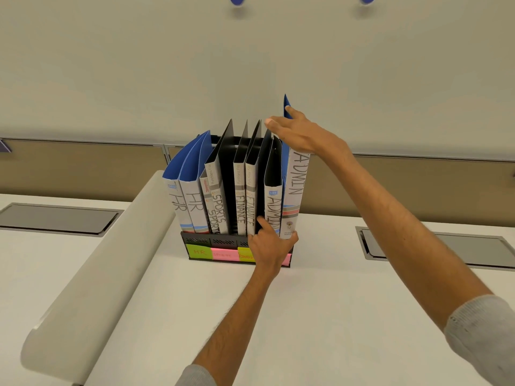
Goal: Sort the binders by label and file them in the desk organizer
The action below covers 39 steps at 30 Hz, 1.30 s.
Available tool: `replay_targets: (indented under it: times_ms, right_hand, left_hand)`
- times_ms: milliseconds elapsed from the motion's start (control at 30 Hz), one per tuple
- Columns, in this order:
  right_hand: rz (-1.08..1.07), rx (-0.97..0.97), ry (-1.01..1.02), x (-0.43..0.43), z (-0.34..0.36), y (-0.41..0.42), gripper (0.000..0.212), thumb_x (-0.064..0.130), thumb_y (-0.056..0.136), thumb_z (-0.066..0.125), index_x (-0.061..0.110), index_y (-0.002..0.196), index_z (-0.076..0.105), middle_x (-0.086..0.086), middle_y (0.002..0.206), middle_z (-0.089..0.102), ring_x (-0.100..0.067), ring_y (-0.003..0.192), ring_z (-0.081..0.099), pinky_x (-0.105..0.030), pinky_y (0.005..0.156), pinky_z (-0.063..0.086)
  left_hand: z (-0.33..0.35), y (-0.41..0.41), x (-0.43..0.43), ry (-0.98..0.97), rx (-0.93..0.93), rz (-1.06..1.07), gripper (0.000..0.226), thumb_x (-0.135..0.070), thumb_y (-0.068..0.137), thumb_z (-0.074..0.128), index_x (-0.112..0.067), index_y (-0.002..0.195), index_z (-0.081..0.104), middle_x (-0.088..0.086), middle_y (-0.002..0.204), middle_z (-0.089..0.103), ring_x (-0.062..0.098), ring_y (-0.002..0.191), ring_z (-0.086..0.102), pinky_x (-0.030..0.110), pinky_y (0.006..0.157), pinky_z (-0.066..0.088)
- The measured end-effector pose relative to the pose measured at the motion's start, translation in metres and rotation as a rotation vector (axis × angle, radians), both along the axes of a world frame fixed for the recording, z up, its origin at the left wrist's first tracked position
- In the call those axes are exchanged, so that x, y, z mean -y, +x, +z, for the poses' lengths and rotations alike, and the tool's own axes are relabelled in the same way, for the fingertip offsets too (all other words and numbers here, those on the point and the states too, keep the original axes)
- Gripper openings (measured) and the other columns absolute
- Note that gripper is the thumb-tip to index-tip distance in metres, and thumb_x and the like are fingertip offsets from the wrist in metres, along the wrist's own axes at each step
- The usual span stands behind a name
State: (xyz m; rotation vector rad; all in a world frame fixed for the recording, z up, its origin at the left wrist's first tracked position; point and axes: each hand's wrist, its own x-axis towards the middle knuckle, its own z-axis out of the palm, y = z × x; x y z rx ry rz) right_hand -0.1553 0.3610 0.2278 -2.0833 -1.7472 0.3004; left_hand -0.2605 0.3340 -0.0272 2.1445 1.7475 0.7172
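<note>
A pale curved divider [106, 260] lies along the left side of the white desk [320, 288], with a grey hatch [55, 218] set into the surface beyond it. The black desk organizer [200, 240] stands near the middle of the desk's far edge. Green, pink and yellow sticky notes [198, 251] on its front wall read HR, SPORTS and a third word that is partly hidden.

From its left end the organizer holds 2 blue HR binders [192, 201], 2 SPORTS binders [218, 196] and 2 FINANCE binders [239, 201], all spine forward. Next comes the black ADMIN binder [273, 201].

The left hand [269, 246] is at the organizer's front right. Its index finger reaches up the left side of the black ADMIN binder and its thumb is on the foot of the blue ADMIN binder [295, 185], pinching the 2 lower ends.

The blue ADMIN binder stands upright at the organizer's right end, higher than its neighbours. The right hand [301, 132] grips its top, palm over the spine.

A 2nd hatch [446, 246] sits toward the desk's right edge.
</note>
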Motion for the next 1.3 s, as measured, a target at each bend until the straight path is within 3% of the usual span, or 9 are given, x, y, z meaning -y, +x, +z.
replay_targets:
  times_ms: [433, 633, 867, 967, 1067, 1100, 1233, 1300]
  right_hand:
    - [-0.042, 0.01, 0.078, -0.011, -0.033, 0.002, 0.075, 0.076, 0.09, 0.012, 0.035, 0.15, 0.032, -0.004, 0.163, 0.012, -0.03, 0.148, 0.02, -0.055, 0.114, 0.021]
    - [-0.082, -0.047, 0.037, 0.002, -0.11, -0.01, 0.068, 0.069, 0.095, 0.011, 0.037, 0.155, 0.015, 0.002, 0.164, 0.006, -0.03, 0.146, 0.025, -0.056, 0.112, 0.028]
    - [-0.053, -0.012, -0.019, -0.001, -0.11, -0.003, 0.069, 0.069, 0.095, 0.01, 0.036, 0.155, 0.008, 0.001, 0.164, -0.005, -0.032, 0.149, 0.015, -0.059, 0.115, 0.021]
    - [-0.073, -0.162, 0.109, 0.002, -0.111, -0.005, 0.067, 0.065, 0.097, 0.014, 0.031, 0.155, 0.02, -0.007, 0.164, 0.004, -0.034, 0.146, 0.023, -0.054, 0.114, 0.025]
    - [-0.078, -0.275, 0.265, 0.011, -0.113, -0.007, 0.055, 0.056, 0.102, 0.018, 0.023, 0.136, 0.046, -0.014, 0.151, 0.035, -0.027, 0.132, 0.042, -0.045, 0.108, 0.038]
    - [-0.084, -0.301, 0.321, 0.014, -0.115, -0.008, 0.046, 0.052, 0.103, 0.019, 0.024, 0.124, 0.05, -0.013, 0.143, 0.044, -0.02, 0.121, 0.048, -0.039, 0.102, 0.042]
    - [-0.203, -0.327, 0.504, 0.04, -0.134, -0.01, 0.039, 0.041, 0.105, 0.025, 0.015, 0.115, 0.052, -0.008, 0.119, 0.055, -0.007, 0.095, 0.045, -0.008, 0.074, 0.033]
    - [-0.257, -0.314, 0.582, 0.056, -0.146, -0.012, 0.037, 0.04, 0.104, 0.026, 0.014, 0.112, 0.052, -0.005, 0.11, 0.054, -0.008, 0.093, 0.046, -0.009, 0.073, 0.035]
  left_hand:
    - [-0.007, -0.002, -0.002, 0.011, 0.013, -0.014, 0.103, -0.074, 0.072, 0.059, 0.001, 0.138, 0.032, 0.009, 0.101, 0.069, 0.029, 0.086, 0.069, 0.039, 0.08, 0.053]
    - [-0.006, -0.003, -0.002, -0.039, 0.025, -0.034, 0.11, -0.078, 0.064, 0.064, 0.0, 0.134, 0.033, 0.009, 0.102, 0.069, 0.028, 0.087, 0.069, 0.037, 0.072, 0.056]
    - [-0.001, -0.016, 0.011, -0.114, 0.108, -0.169, 0.094, -0.066, 0.071, 0.069, -0.006, 0.133, 0.03, 0.007, 0.127, 0.06, 0.027, 0.109, 0.062, 0.041, 0.086, 0.053]
    - [-0.001, -0.028, 0.02, -0.111, 0.159, -0.237, 0.089, -0.048, 0.08, 0.07, -0.007, 0.143, 0.022, 0.005, 0.141, 0.051, 0.026, 0.122, 0.054, 0.043, 0.1, 0.044]
    - [0.005, -0.037, 0.026, -0.04, 0.151, -0.248, 0.08, -0.033, 0.086, 0.067, -0.007, 0.146, 0.022, 0.006, 0.141, 0.052, 0.028, 0.119, 0.057, 0.042, 0.099, 0.044]
    - [0.008, -0.039, 0.026, -0.003, 0.148, -0.248, 0.075, -0.03, 0.087, 0.065, -0.007, 0.145, 0.025, 0.006, 0.14, 0.053, 0.027, 0.117, 0.058, 0.042, 0.097, 0.046]
    - [0.024, -0.049, 0.029, 0.141, 0.183, -0.225, 0.043, -0.024, 0.09, 0.057, -0.012, 0.129, 0.041, 0.004, 0.127, 0.064, 0.027, 0.099, 0.066, 0.038, 0.075, 0.055]
    - [0.028, -0.049, 0.032, 0.208, 0.131, -0.214, 0.03, -0.025, 0.092, 0.053, -0.013, 0.119, 0.048, 0.005, 0.115, 0.07, 0.025, 0.087, 0.069, 0.032, 0.062, 0.052]
